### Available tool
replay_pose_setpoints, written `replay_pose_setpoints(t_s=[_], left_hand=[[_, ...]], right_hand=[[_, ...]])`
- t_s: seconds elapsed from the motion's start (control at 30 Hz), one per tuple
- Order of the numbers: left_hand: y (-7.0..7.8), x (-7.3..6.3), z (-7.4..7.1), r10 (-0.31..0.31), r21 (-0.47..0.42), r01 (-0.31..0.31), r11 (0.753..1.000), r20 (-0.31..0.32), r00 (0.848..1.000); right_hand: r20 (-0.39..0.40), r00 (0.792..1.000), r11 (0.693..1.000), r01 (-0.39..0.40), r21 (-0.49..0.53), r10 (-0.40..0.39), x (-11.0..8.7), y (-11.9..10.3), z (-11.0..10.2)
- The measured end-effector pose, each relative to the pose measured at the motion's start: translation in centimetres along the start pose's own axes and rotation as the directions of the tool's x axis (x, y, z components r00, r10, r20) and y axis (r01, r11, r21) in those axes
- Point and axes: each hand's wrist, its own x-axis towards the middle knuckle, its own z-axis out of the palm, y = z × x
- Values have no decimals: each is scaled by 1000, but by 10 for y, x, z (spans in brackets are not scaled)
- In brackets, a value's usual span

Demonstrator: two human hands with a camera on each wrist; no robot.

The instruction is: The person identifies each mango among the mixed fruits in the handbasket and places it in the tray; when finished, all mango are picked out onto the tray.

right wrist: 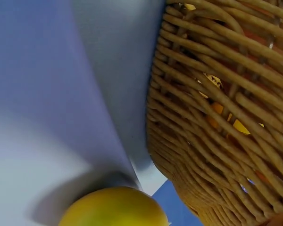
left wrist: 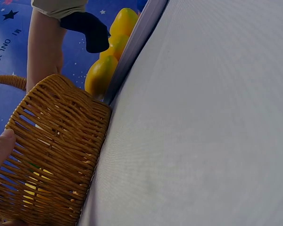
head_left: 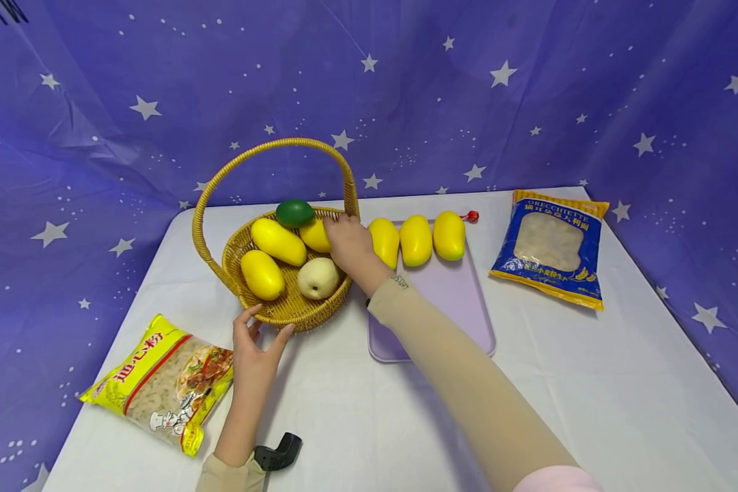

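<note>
A wicker basket [head_left: 307, 316] with a tall handle holds several yellow mangoes, a dark green fruit [head_left: 294, 214] and a pale round pear [head_left: 318, 278]. My right hand [head_left: 352, 244] reaches over the basket's right rim and grips the right end of a yellow mango [head_left: 314, 236] inside; its fingertips are partly hidden. At the near rim, my left hand [head_left: 257, 345] holds the basket, fingers bent at the edge. The left wrist view shows the thumb [left wrist: 2, 147] against the rim of the wicker.
Right of the basket lies a lilac tray [head_left: 455, 307] with three mangoes [head_left: 416, 240] along its far edge. A red-wrapped lollipop [head_left: 471, 216] is behind it. A yellow noodle bag [head_left: 166, 383] lies front left, a blue pasta bag [head_left: 550, 249] far right.
</note>
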Motion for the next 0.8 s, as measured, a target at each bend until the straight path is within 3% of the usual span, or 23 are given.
replay_pose_setpoints(t_s=[0.47, 0.8], left_hand=[[1, 0, 0, -17, -2, 17, 1000, 3, 1000], [0, 0, 1, -32, 10, 32, 999, 6, 999]], right_hand=[[5, 1000, 1000, -17, 4, 17, -1, 0, -1], [10, 1000, 997, -30, 71, 29, -6, 1, -11]])
